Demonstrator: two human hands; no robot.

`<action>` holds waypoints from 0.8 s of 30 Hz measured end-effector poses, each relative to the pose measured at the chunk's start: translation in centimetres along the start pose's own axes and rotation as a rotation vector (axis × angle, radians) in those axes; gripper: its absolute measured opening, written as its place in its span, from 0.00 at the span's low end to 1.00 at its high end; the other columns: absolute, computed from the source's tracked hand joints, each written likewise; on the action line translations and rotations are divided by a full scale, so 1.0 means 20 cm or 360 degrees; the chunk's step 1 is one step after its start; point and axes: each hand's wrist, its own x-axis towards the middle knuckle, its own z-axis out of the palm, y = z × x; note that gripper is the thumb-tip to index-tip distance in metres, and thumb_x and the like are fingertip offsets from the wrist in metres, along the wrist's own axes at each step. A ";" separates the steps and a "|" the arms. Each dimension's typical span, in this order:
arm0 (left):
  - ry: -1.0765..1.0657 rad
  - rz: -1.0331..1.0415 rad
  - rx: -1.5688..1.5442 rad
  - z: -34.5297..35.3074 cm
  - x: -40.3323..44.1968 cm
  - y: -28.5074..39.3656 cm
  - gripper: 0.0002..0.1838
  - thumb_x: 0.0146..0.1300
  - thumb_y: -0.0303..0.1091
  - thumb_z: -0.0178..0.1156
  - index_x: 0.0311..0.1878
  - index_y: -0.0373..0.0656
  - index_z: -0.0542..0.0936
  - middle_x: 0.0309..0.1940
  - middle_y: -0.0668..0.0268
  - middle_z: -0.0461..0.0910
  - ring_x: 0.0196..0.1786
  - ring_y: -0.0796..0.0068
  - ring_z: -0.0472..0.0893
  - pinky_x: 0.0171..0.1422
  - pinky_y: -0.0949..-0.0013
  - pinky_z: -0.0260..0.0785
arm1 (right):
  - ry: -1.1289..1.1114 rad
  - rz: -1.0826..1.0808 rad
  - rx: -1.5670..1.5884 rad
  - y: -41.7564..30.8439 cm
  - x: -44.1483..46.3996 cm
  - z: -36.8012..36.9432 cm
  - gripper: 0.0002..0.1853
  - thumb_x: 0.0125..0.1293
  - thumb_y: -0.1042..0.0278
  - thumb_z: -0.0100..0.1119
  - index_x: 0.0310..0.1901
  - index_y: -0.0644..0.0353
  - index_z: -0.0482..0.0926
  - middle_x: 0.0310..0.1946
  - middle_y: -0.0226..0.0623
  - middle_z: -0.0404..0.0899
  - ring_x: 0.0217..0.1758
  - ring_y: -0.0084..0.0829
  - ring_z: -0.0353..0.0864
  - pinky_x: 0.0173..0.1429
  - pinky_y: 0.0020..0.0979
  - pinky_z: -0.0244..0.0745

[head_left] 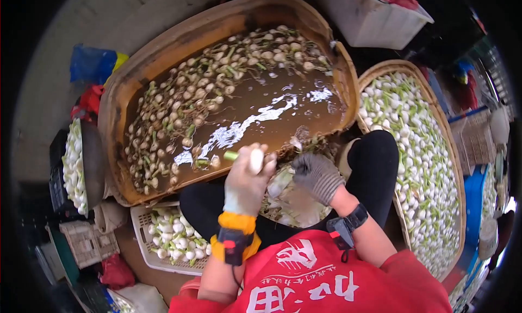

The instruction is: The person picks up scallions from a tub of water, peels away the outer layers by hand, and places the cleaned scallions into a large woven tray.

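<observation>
Left gloved hand [247,177]: fingers closed round white bulb [256,161], at tub's near rim. Right gloved hand [318,178] beside, fingers curled; can't tell if gripping. Peelings [281,182] heaped between legs. White basket [139,226] left, bulbs inside. Tub [223,26] blocks front, muddy water [266,133]. Oval tray [450,145] right, full. White bin [370,18], grey surface [130,14] beyond.

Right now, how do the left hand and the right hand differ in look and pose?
The left hand wears a pale glove, the right hand a darker grey glove. The left hand grips a white bulb; the right hand curls its fingers over the peelings, and whether it holds anything is unclear. An orange band covers the left wrist, while skin shows at the right. Both arms carry a dark device.
</observation>
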 end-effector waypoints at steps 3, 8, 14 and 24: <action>-0.0409 0.0147 0.0817 0.38 0.02 -0.01 0.19 0.76 0.36 0.49 0.62 0.32 0.68 0.59 0.55 0.73 0.60 0.61 0.78 0.63 0.63 0.74 | -0.0313 -0.0331 -0.0422 0.13 -0.02 0.18 0.20 0.54 0.55 0.70 0.43 0.59 0.82 0.37 0.44 0.84 0.42 0.45 0.83 0.49 0.40 0.77; -0.0487 -0.0002 0.1257 0.29 0.30 0.11 0.24 0.73 0.46 0.55 0.62 0.37 0.71 0.54 0.56 0.77 0.48 0.72 0.83 0.50 0.70 0.78 | -0.0365 -0.0406 -0.0423 0.13 0.06 0.12 0.15 0.57 0.60 0.68 0.43 0.59 0.82 0.38 0.44 0.83 0.42 0.46 0.83 0.51 0.41 0.76; 0.0303 -0.0593 0.3181 -0.68 0.93 0.52 0.36 0.59 0.54 0.58 0.62 0.35 0.74 0.56 0.49 0.80 0.58 0.55 0.80 0.63 0.61 0.70 | -0.0276 -0.0184 0.0039 0.08 0.08 -0.07 0.12 0.54 0.79 0.57 0.40 0.57 0.83 0.40 0.42 0.81 0.48 0.45 0.80 0.53 0.40 0.75; -0.0393 -0.1395 0.2539 -1.14 1.16 0.30 0.18 0.74 0.44 0.47 0.47 0.42 0.81 0.38 0.57 0.84 0.38 0.65 0.84 0.36 0.59 0.79 | -0.0252 -0.0464 0.0147 0.08 0.21 -0.02 0.09 0.61 0.76 0.58 0.42 0.56 0.82 0.41 0.40 0.82 0.46 0.44 0.81 0.53 0.41 0.76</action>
